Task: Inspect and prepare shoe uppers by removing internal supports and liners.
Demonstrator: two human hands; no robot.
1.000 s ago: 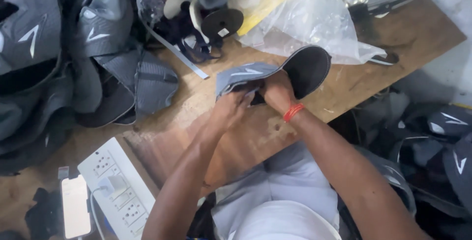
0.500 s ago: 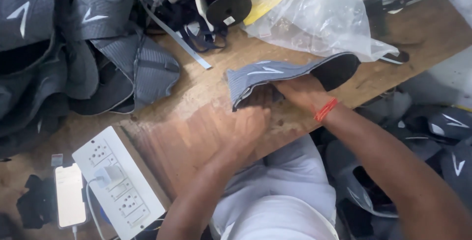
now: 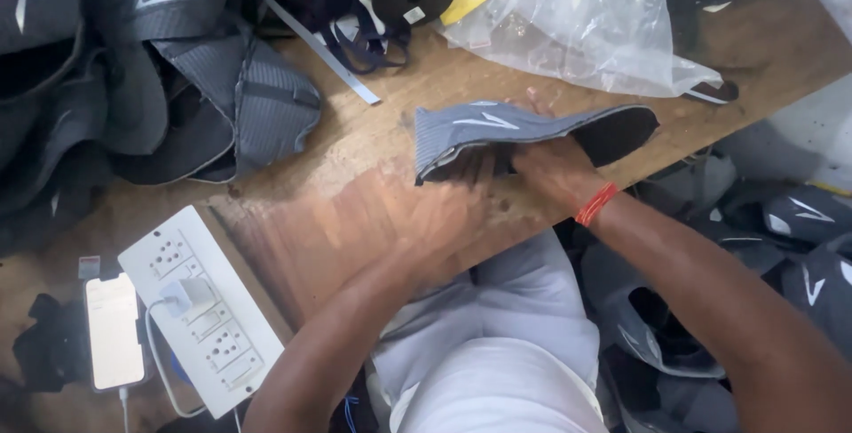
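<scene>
Grey ribbed shoe upper (image 3: 497, 131) with a white chevron mark and a black lining lies on the wooden bench (image 3: 355, 211), near its front edge. Its long axis runs left to right across our view, the dark open end to the right.

Our right hand (image 3: 555, 171) sits at the upper's near edge, about mid-length, fingers tucked under the fabric and closed on it. A red thread band (image 3: 596, 204) marks that wrist. Our left hand (image 3: 448, 211) is just below the upper's left end, motion-blurred; fingertips reach the underside of the edge, but we cannot tell whether it grips or is merely spread flat. So the piece lies just ahead of both hands, away from the body, with the right hand the firmer contact.

Around it: a stack of matching grey uppers (image 3: 177, 87) to the left, more beside the bench on the right (image 3: 799, 229), a clear plastic bag (image 3: 577, 25) behind, a white power strip (image 3: 200, 309) and a phone (image 3: 114, 331) at lower left.
</scene>
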